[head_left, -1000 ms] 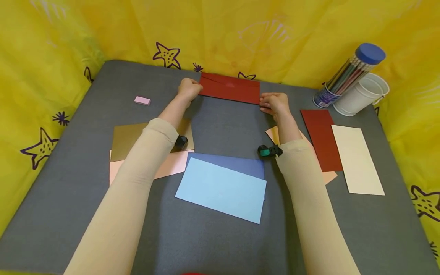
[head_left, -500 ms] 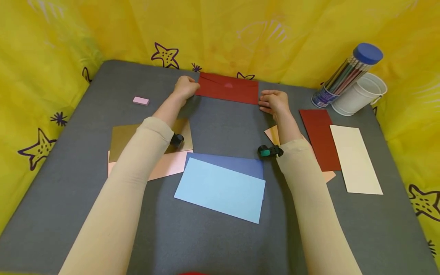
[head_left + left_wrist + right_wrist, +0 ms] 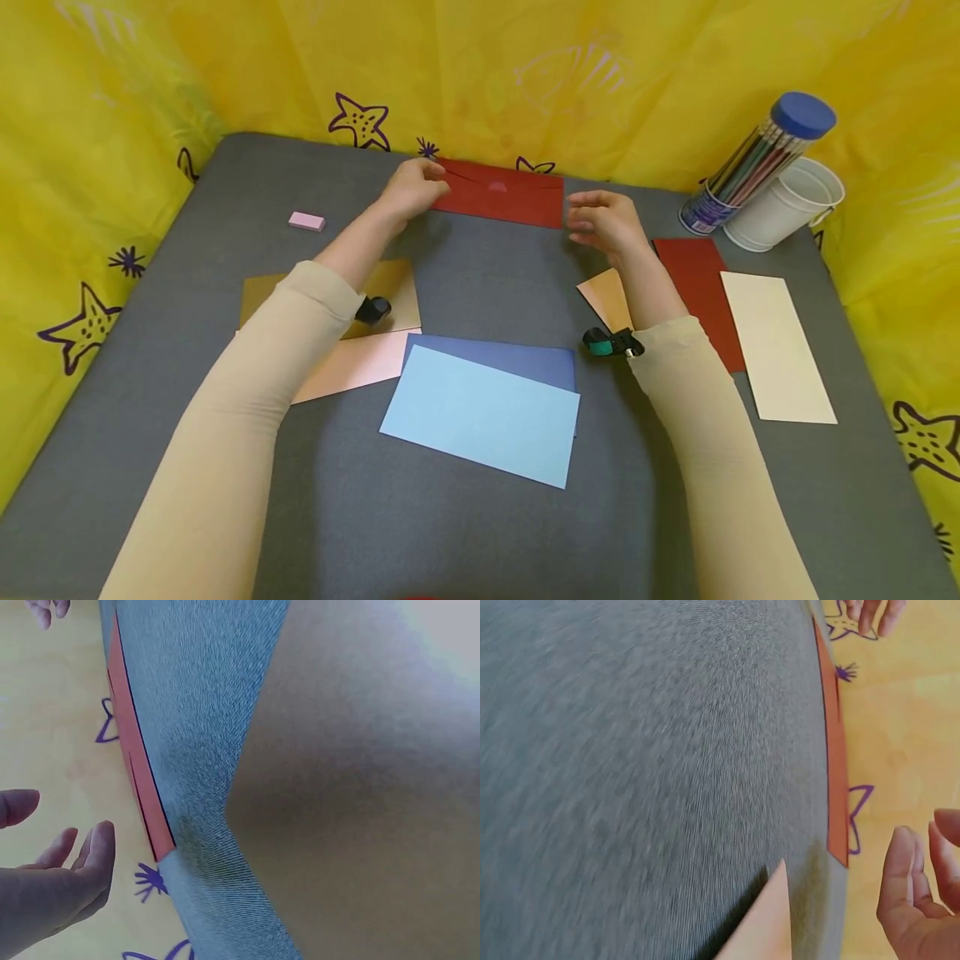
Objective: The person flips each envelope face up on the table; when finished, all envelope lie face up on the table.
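A dark red envelope (image 3: 502,196) lies flat along the table's back edge, flap side up. At its left end is my left hand (image 3: 412,190), overlapping the corner in the head view. The left wrist view shows that hand (image 3: 64,885) raised off the envelope (image 3: 139,750), thumb and fingers apart. Just beyond the right end hovers my right hand (image 3: 606,223), fingers loosely bent around nothing. In the right wrist view a gap separates this hand (image 3: 922,892) from the envelope (image 3: 834,750).
Light blue (image 3: 480,417) and darker blue (image 3: 536,360) envelopes overlap centrally. Gold (image 3: 397,292) and pink (image 3: 367,362) ones lie left, near a pink eraser (image 3: 306,221). Right are orange (image 3: 609,298), red (image 3: 697,292) and cream (image 3: 780,346) envelopes, a pencil tub (image 3: 738,179) and white bucket (image 3: 787,204).
Both hands have come away from the red envelope, the left with its fingers opening. My right hand and forearm have shifted right, and the left forearm has swung outward. The envelope stays at the back edge.
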A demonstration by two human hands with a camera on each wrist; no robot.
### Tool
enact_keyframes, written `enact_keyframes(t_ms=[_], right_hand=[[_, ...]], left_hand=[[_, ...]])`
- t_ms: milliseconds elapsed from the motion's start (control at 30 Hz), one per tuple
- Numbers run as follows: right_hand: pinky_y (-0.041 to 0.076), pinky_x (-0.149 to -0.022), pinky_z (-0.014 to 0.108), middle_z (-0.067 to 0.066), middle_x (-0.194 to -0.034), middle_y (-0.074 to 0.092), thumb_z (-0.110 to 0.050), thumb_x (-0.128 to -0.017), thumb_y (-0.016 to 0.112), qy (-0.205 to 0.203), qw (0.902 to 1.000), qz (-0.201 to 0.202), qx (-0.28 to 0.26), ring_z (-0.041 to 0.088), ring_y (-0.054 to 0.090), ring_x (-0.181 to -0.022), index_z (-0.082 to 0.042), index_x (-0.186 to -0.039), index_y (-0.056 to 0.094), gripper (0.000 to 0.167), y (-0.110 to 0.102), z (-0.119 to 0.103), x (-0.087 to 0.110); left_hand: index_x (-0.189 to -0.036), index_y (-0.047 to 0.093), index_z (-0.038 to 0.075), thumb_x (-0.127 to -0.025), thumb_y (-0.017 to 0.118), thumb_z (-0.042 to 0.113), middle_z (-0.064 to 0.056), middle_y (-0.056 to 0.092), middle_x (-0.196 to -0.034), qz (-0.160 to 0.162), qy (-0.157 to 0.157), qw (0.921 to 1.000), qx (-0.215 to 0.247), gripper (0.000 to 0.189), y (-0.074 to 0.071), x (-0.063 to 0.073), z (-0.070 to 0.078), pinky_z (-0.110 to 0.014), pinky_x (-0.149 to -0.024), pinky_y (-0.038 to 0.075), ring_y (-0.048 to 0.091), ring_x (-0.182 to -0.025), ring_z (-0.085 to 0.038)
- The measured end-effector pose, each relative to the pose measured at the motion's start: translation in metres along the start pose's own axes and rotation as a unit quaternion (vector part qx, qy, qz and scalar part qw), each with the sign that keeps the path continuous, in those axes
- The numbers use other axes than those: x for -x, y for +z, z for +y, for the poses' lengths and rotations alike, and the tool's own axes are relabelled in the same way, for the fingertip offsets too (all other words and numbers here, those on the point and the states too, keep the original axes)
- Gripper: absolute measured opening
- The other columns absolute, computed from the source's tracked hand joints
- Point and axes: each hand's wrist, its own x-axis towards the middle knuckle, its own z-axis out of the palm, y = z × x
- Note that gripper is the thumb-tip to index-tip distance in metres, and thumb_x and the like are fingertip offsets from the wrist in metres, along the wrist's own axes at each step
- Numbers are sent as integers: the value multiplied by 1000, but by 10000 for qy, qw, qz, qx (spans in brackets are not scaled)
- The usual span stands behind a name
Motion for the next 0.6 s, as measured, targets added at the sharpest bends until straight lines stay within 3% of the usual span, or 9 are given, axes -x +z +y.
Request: enact_keyframes(t_ms=[200, 367, 500, 600], right_hand=[[58, -70, 19, 0, -109, 60, -13, -97, 60, -253, 9988, -338, 267, 13, 62, -85, -2, -129, 55, 34, -12, 8, 14], [57, -75, 19, -2, -107, 60, -17, -98, 60, -353, 9929, -936, 648, 15, 62, -92, 1, -132, 50, 41, -19, 21, 26], [57, -80, 23, 1, -109, 62, -17, -98, 60, -393, 9804, -1583, 1109, 18, 63, -97, 2, -133, 50, 41, -17, 34, 41], [57, -82, 26, 9, -112, 63, -15, -97, 62, -472, 9622, -2149, 1603, 18, 64, -97, 2, -130, 53, 38, -14, 42, 54]], left_hand=[[-143, 46, 2, -99, 52, 15, -15, 47, -150, -440, 471, 9974, -307, 47, 7, 14, 0, -40, -116, 38, 45, -135, -28], [-137, 53, 2, -96, 57, 14, -18, 54, -142, -805, 958, 9893, -749, 43, 15, 31, -6, -42, -112, 41, 50, -129, -29], [-131, 59, 1, -94, 61, 13, -18, 60, -135, -1370, 1318, 9774, -919, 39, 22, 49, -13, -41, -106, 47, 56, -120, -29], [-128, 63, 1, -93, 64, 12, -17, 65, -129, -1933, 1574, 9641, -910, 36, 30, 68, -16, -39, -102, 51, 62, -114, -27]])
